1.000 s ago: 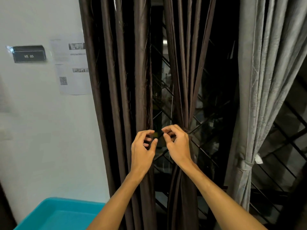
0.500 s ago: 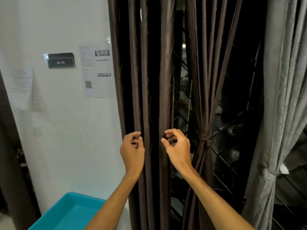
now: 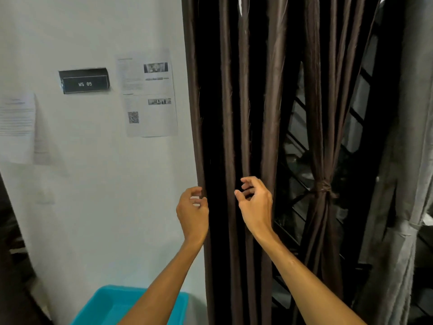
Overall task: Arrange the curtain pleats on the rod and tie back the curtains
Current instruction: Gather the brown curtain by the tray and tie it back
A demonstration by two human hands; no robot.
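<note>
Hands: two, both up in front of the loose brown curtain (image 3: 228, 113), bare forearms coming in from the bottom edge.
Left hand (image 3: 192, 208): right at that curtain's left edge, fingers curled in. Honestly can't tell if it's pinching the cloth or just beside it.
Right hand (image 3: 255, 204): in front of the middle folds, fingers half-curled, thumb held apart, nothing between them that I can see.
Curtains: three. The loose brown one hangs straight with four lit folds. The tied brown curtain (image 3: 312, 102) is just to its right, cinched by one knot (image 3: 324, 189). The grey curtain (image 3: 412, 148) is at the far right, gathered in low down.
Wall stuff: two papers, a printed sheet (image 3: 150, 95) and a second sheet (image 3: 16, 127), plus one black sign (image 3: 84, 82) reading "WS 05".
Bin: one teal bin (image 3: 103, 306) bottom left, partly behind the left forearm.
Cut off / murky: every curtain top runs out of the top edge. The second sheet is clipped by the left edge. Gaps between folds are pure black. The window grille (image 3: 296, 158) only shows between the brown curtains. Print on the sheets is too small to read.
</note>
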